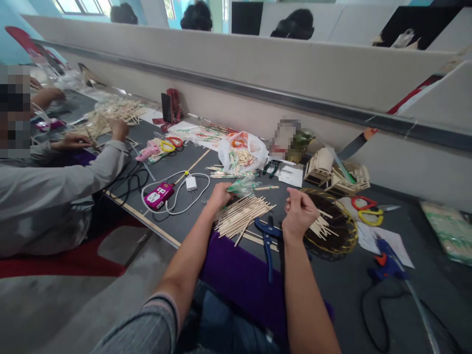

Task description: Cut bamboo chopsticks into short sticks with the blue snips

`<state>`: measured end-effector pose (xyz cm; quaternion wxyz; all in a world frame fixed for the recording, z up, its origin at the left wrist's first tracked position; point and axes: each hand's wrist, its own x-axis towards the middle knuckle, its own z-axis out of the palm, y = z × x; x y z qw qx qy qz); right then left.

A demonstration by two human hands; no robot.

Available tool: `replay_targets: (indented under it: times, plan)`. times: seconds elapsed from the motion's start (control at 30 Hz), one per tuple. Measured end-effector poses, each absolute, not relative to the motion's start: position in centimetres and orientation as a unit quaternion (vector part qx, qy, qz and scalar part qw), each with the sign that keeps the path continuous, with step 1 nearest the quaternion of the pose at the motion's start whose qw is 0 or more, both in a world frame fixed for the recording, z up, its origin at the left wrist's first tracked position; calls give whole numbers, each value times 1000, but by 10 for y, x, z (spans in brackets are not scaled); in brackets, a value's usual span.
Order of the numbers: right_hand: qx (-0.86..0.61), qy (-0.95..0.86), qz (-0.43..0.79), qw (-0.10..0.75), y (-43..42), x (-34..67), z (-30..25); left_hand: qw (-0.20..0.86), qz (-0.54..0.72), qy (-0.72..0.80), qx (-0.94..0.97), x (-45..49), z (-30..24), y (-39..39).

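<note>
My left hand [220, 196] is closed on a bunch of clear plastic wrappers [241, 186] with green print. A wooden stick [267, 188] points out to the right of them. To the right, my right hand [299, 212] is raised with its fingers pinched together; whatever they hold, if anything, is too small to make out. Between the hands lies a pile of loose wooden chopsticks [239, 216]. A blue hand cutter [269, 236] rests just right of the pile, by my right wrist. Behind that hand, a round woven basket [348, 238] contains short cut sticks [321, 226].
Behind the pile stands a white plastic bag [260, 152] of stick pieces. Scissors [368, 210], a blue glue gun [389, 263] and small wooden models [346, 179] are at right. A purple power bank [158, 195] with a white cable lies left, near a co-worker's sleeve [92, 172].
</note>
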<state>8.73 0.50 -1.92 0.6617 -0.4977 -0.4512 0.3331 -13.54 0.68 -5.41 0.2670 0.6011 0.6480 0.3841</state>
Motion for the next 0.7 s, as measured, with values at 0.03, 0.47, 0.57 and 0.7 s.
replay_targets:
  times: [0.03,0.47,0.57,0.7]
  plan:
    - [-494,-427,339,677,6,89,-17,271,389,648,597,-137,-54,6]
    - [-507,-492,319,632,5,90,-16,251,378,643,617,-139,-57,10]
    - [-514,-429,281,688,8,105,-6,204,433,699,531,-150,-56,11]
    - [-503,-369,292,725,14,124,8,267,600,679,327,-156,-52,12]
